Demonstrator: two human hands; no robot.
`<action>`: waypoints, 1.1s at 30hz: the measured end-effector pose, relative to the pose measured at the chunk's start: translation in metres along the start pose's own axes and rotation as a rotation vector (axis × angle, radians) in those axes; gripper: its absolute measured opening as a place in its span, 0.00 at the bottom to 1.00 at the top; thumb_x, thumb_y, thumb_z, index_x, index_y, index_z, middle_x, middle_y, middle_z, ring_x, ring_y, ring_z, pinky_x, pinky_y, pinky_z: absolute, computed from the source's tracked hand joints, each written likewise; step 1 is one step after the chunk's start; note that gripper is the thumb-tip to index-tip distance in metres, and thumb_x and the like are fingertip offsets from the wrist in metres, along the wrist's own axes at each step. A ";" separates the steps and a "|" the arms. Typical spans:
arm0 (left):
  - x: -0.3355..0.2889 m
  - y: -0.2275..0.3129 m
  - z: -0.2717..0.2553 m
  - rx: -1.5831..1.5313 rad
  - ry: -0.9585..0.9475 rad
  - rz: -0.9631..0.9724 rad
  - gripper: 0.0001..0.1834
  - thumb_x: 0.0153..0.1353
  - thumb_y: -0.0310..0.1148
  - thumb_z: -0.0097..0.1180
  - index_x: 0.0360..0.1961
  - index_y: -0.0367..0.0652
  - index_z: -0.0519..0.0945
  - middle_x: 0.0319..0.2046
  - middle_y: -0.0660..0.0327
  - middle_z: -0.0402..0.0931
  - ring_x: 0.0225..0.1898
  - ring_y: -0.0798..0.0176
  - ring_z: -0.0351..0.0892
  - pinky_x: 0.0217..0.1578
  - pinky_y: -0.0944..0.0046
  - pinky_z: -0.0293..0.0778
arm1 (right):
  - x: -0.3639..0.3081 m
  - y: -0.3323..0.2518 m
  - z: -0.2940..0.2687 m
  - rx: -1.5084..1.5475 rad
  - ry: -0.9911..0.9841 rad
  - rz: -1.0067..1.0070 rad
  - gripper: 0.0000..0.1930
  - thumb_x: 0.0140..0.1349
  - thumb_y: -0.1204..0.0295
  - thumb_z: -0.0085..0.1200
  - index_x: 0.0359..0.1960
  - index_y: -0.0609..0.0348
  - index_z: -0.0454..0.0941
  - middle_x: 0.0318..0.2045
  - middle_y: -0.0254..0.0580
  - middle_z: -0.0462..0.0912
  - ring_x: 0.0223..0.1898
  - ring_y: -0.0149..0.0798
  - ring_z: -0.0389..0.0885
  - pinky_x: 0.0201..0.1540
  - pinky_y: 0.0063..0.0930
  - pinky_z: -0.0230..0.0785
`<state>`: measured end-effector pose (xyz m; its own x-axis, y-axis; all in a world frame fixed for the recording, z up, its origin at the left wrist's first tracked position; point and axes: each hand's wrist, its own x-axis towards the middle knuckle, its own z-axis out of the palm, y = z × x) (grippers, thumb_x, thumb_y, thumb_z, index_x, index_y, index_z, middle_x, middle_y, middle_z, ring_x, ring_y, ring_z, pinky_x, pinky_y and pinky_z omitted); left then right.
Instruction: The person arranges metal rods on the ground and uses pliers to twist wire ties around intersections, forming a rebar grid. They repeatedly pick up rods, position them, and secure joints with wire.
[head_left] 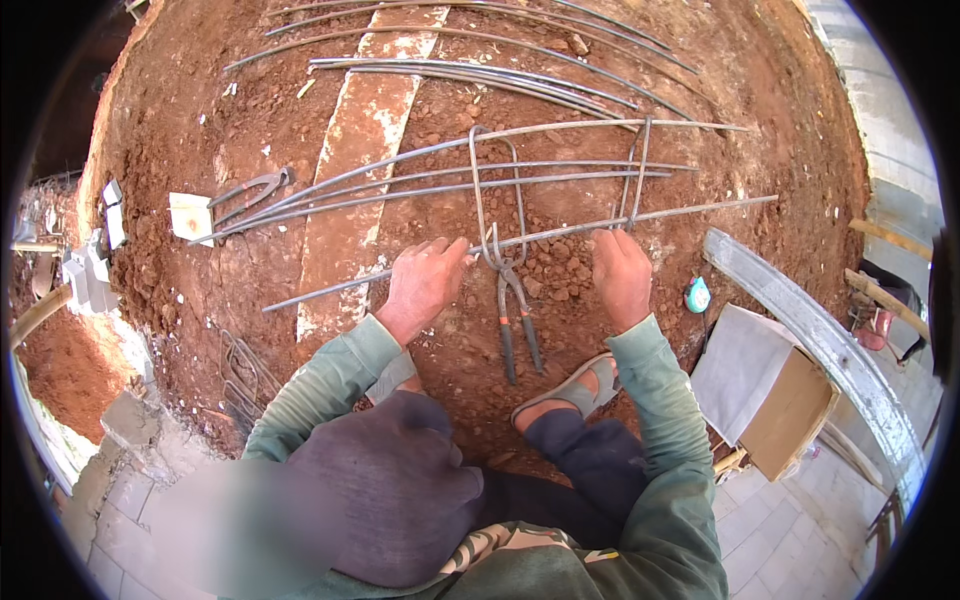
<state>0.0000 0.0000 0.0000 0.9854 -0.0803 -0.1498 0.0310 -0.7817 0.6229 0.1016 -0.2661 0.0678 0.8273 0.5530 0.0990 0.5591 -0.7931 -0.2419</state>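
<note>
My left hand [428, 285] is closed on a long steel rebar rod [700, 208] that slants across in front of me. Farther right, my right hand [621, 277] grips the same rod, its fingers close to a bent wire stirrup [643, 170]. Another stirrup [476, 185] stands just right of my left hand, looped around several rods. At its lower end a pair of pincers [517, 318] with dark and orange handles has its jaws at the rod. Whether the jaws bite on wire is too small to tell.
More rebar rods [480, 76] lie beyond on red soil, across a plank [375, 115]. A second pair of pincers [252, 195] lies left by a white block [190, 216]. Rightward are a teal tape measure [697, 294], a cardboard box [790, 410] and a curved metal beam [820, 340]. Loose stirrups [240, 375] lie lower left.
</note>
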 end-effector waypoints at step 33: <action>-0.119 -0.039 -0.006 -0.021 0.596 -0.275 0.21 0.52 0.29 0.63 0.50 0.43 0.76 0.45 0.56 0.72 0.48 0.50 0.71 0.48 0.51 0.66 | 0.039 -0.050 -0.023 -0.188 -0.157 -0.089 0.07 0.61 0.72 0.58 0.30 0.59 0.74 0.27 0.48 0.76 0.28 0.53 0.77 0.29 0.44 0.68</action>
<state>-0.1171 0.0438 -0.0020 0.8646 0.4821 0.1414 0.2927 -0.7121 0.6381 0.1073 -0.2104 0.1061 0.7636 0.6442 -0.0427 0.6421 -0.7647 -0.0538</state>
